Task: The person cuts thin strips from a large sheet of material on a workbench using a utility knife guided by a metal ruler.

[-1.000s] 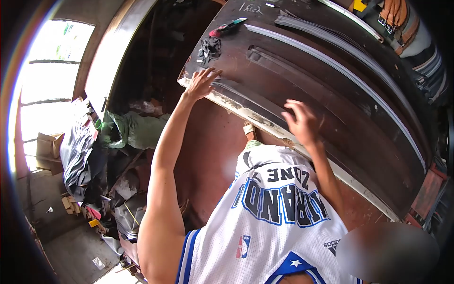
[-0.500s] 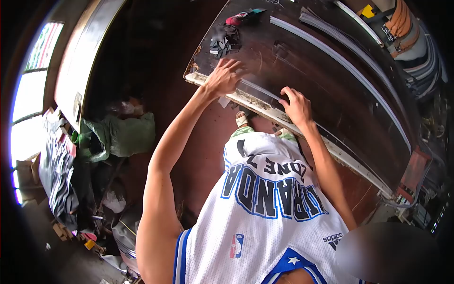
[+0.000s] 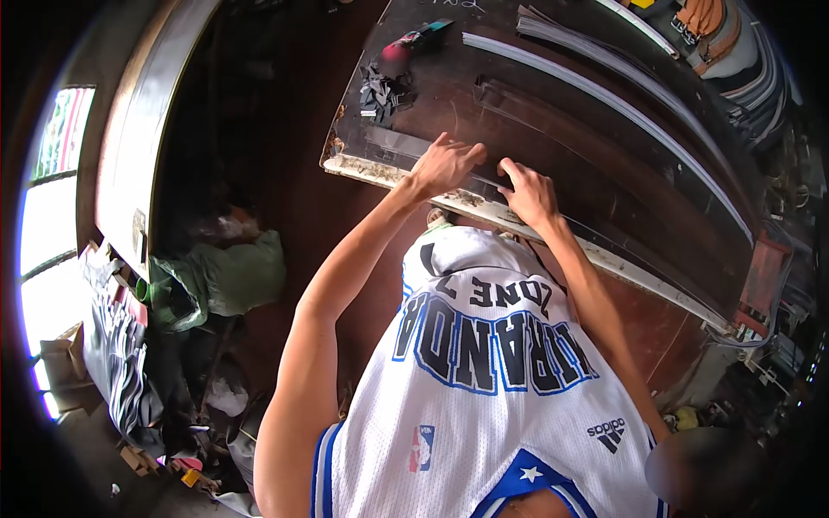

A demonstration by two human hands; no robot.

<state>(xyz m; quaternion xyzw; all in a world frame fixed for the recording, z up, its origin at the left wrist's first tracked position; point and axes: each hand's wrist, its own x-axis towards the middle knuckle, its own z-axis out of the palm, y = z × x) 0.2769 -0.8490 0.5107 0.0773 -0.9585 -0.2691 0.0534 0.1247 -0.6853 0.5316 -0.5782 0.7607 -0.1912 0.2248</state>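
A thin dark strip (image 3: 393,142) lies along the near edge of a dark-topped table (image 3: 596,151). My left hand (image 3: 449,164) rests over this strip, fingers reaching to the right and loosely bent. Close by on the right, my right hand (image 3: 528,194) curves over the same edge, its thumb and forefinger apart and the thumb by the strip. Part of the strip is hidden under my hands. I cannot make out anything gripped in either hand.
Small dark offcuts (image 3: 384,95) and a red-and-teal tool (image 3: 406,47) sit at the table's left. Long pale-edged strips (image 3: 604,82) run across the top. Belts (image 3: 704,30) hang at the far right. A green sack (image 3: 242,276) and stacked sheets (image 3: 121,354) stand at left.
My left hand has moved right and slightly down, nearer my right hand, uncovering the strip's left end. My right hand has shifted little. The view has tilted slightly.
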